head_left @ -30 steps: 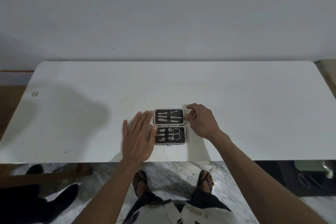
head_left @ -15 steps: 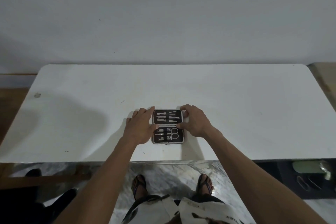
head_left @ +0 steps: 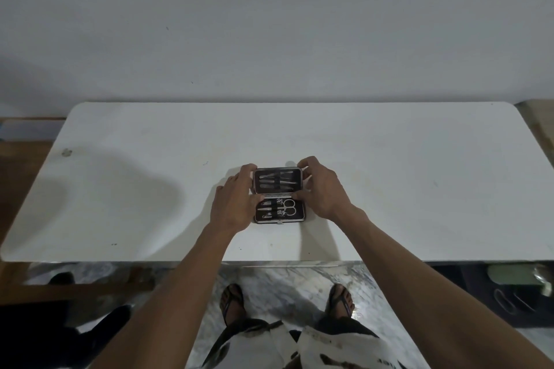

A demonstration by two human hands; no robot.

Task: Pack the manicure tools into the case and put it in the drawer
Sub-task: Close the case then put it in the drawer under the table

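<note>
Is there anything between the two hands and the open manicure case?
Nothing visible. The left hand and right hand already touch the sides of the case, open on the table.

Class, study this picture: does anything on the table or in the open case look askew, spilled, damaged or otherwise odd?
Nothing stands out. The manicure case lies open and square on the white table, its tools strapped in both halves. The left hand and right hand grip the far half's sides. Only small marks dot the tabletop.

Open case (head_left: 279, 195) on table (head_left: 419, 189), near front edge, between hands.
</note>
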